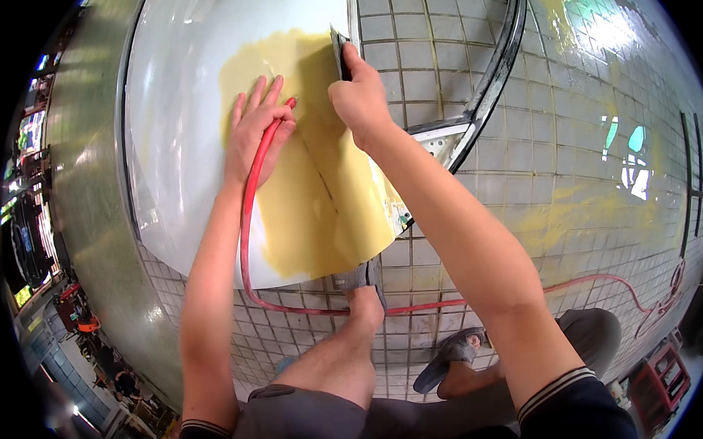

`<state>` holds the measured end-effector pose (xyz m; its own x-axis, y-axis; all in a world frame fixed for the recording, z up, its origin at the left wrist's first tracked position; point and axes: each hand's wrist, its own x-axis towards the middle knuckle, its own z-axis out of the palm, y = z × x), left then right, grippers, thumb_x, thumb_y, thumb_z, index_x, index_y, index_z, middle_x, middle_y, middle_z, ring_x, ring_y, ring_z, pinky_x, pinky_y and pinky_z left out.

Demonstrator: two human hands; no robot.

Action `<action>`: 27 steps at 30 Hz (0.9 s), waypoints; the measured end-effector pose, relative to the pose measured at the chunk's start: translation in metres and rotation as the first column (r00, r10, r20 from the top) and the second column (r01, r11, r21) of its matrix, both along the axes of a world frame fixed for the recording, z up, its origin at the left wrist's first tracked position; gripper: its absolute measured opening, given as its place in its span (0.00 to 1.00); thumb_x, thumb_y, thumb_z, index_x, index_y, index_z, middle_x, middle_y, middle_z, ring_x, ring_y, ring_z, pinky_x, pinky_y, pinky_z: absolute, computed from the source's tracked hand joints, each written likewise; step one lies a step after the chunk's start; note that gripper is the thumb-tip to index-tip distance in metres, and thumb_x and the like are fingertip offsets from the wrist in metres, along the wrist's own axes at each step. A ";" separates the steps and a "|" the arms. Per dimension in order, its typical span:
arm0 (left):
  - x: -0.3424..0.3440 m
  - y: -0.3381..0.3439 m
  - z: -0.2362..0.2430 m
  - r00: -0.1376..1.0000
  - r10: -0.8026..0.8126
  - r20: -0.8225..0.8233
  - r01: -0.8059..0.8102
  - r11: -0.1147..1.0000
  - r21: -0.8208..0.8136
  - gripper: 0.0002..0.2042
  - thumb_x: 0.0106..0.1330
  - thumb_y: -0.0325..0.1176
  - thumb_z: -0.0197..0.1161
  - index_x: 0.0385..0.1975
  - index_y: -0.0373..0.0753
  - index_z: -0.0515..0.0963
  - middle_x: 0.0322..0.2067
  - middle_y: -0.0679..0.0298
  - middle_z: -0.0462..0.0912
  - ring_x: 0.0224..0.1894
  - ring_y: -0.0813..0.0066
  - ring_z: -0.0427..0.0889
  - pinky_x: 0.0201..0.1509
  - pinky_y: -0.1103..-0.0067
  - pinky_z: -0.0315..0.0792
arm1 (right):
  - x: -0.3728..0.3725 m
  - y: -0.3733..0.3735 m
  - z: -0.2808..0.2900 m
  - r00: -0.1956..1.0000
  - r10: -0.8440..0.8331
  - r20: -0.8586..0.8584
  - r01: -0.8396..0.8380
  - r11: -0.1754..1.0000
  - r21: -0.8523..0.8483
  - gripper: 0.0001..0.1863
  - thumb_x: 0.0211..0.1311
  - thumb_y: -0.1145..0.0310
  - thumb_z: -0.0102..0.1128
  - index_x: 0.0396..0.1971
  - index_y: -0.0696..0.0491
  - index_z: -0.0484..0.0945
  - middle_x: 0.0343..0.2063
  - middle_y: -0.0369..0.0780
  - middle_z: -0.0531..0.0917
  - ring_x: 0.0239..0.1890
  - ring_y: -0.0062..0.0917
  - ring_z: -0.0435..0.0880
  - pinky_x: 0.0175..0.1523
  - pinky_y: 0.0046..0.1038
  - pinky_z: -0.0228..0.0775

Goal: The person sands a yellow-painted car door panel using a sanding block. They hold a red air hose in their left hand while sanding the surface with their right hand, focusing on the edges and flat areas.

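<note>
A white car door panel [181,109] lies flat in front of me, with a broad smooth patch of yellow filler [306,236] along its right side. My left hand [262,130] rests on the panel at the patch's left edge. Its thumb and forefinger pinch a red hose [247,223] near the hose's end, while the other fingers stretch out flat. At the panel's far right edge, my right hand [360,95] grips a thin dark sanding block [340,56], seen nearly edge-on and tilted up. My right hand hides part of the block.
A black-edged window frame [490,83] extends to the right over the tiled floor [476,254]. Yellow residue and wet glare mark the tiles there. Across the floor runs the hose, passing my sandalled feet [453,355]. A red crate [661,380] stands at lower right.
</note>
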<state>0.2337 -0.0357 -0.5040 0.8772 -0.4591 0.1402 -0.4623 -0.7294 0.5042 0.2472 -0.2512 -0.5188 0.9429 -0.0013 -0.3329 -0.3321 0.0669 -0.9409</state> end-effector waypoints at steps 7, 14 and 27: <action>0.002 0.010 0.005 1.000 0.015 0.021 -0.015 1.000 0.000 0.09 0.79 0.43 0.61 0.44 0.45 0.79 0.72 0.54 0.74 0.82 0.53 0.58 0.84 0.56 0.40 | -0.192 0.015 -0.005 0.990 0.020 0.143 0.031 0.936 -0.349 0.48 0.50 0.86 0.47 0.78 0.63 0.56 0.76 0.58 0.63 0.76 0.55 0.61 0.81 0.44 0.45; 0.003 0.009 0.002 0.999 0.004 0.055 -0.004 1.000 0.000 0.09 0.79 0.42 0.61 0.44 0.45 0.79 0.72 0.54 0.75 0.82 0.54 0.59 0.84 0.56 0.40 | -0.149 0.008 0.001 0.999 -0.024 0.036 0.029 0.991 -0.129 0.48 0.52 0.85 0.44 0.80 0.56 0.57 0.77 0.51 0.65 0.74 0.47 0.62 0.81 0.37 0.50; 0.003 0.014 -0.006 0.999 -0.030 0.031 0.031 0.999 -0.037 0.07 0.79 0.39 0.59 0.44 0.43 0.78 0.74 0.53 0.72 0.83 0.54 0.56 0.85 0.56 0.35 | -0.189 0.001 -0.019 0.987 0.051 0.155 -0.021 0.982 -0.188 0.49 0.51 0.86 0.47 0.81 0.57 0.55 0.79 0.49 0.60 0.77 0.44 0.59 0.81 0.35 0.48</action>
<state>0.2366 -0.0221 -0.5096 0.8580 -0.4795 0.1839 -0.4995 -0.6958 0.5161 0.0583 -0.2499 -0.5380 0.9842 -0.0139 -0.1765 -0.1769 -0.1231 -0.9765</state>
